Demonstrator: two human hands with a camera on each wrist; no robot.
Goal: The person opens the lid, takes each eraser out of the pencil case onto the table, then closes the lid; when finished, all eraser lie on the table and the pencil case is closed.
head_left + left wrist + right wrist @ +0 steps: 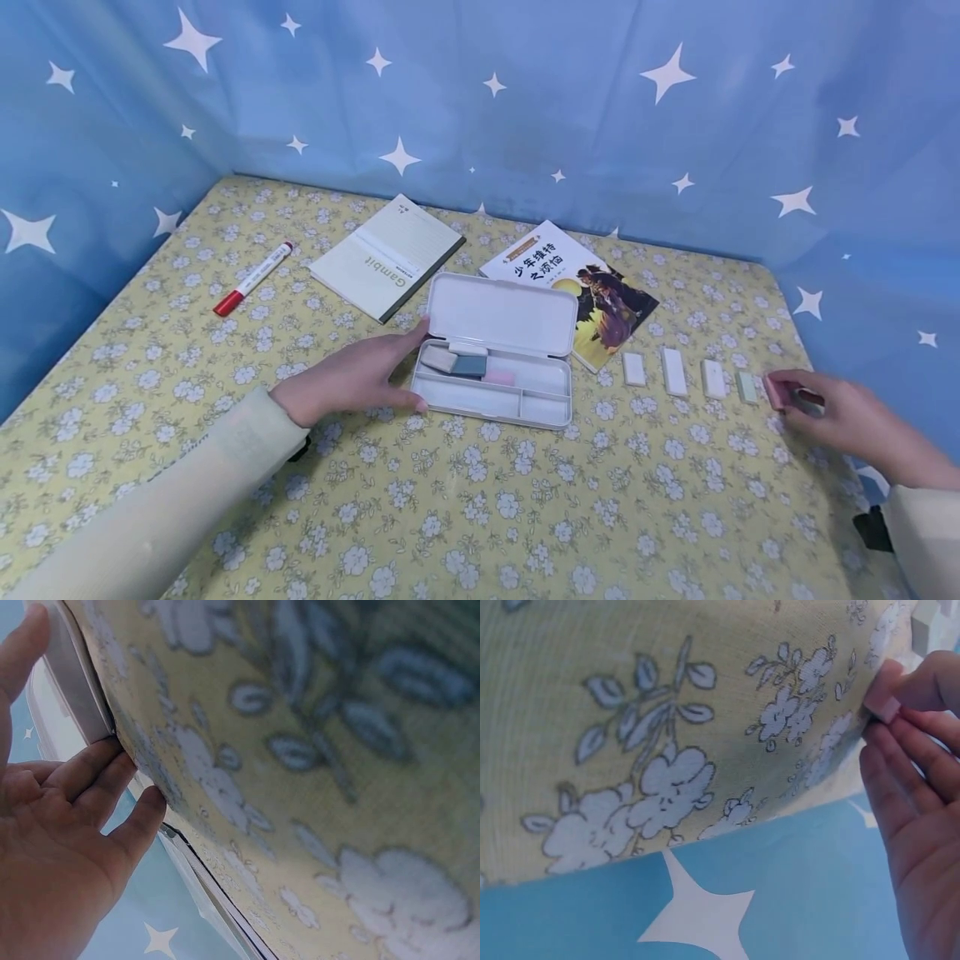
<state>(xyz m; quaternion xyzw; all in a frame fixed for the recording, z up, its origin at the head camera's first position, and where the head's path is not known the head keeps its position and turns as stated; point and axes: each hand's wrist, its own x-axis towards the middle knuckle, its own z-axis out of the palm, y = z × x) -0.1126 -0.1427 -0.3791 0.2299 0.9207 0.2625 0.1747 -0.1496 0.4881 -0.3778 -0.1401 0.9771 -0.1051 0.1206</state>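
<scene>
Pnk eraser [773,392], yel floral cloth [480,483]

Notebook [387,257], behind and left of the pencil case [502,315]: "Gambit". Book [588,287], behind and right of the case: "少年维特之烦恼". Marker [253,279], left of the case: lettering too small to read.

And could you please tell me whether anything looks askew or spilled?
Nothing looks spilled. In the case, the pale eraser at the left lies askew, turned at an angle to the blue-grey one beside it.
</scene>
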